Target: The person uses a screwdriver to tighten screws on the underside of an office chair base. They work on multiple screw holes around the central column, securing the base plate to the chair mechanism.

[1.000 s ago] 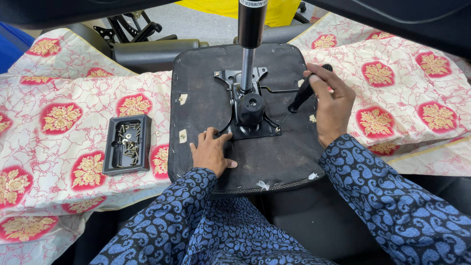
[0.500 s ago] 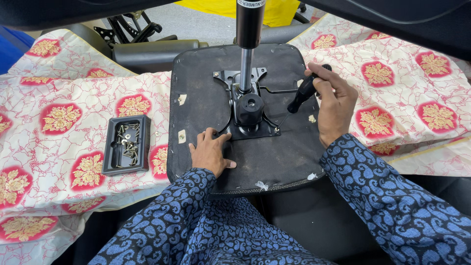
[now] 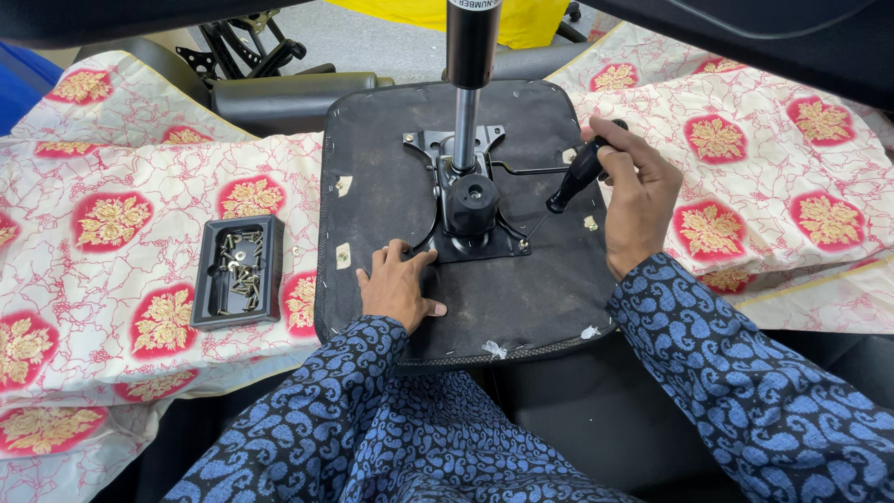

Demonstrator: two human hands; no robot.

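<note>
Screwdriver (image 3: 577, 177) in the right hand (image 3: 633, 191): the fingers are wrapped tight round its black handle, thumb side toward the chair seat. Its long axis slants down and inward from that fist, the thin shaft running toward the person's left and toward their body, and the tip meets the near right corner of the black metal mechanism plate (image 3: 466, 244), where a screw appears to sit, too small to make out clearly. So the work point lies below and to the left of the grip, close by it.

The left hand (image 3: 399, 287) holds nothing. It lies flat and spread, palm down, on the upturned black seat base (image 3: 372, 168), fingertips touching the near left edge of the mechanism plate. Of the two hands the right is the one on the tool; the left is just beside the plate on its other side, pressing the seat down.

From the middle of the plate, up and to the left of the screwdriver fist, a gas lift cylinder (image 3: 470, 74) stands upright, chrome below and black above. Well to the left of the flat hand, a small black tray of screws (image 3: 237, 270) rests on a red and cream patterned cloth (image 3: 121, 224) that covers the surface under the seat.
</note>
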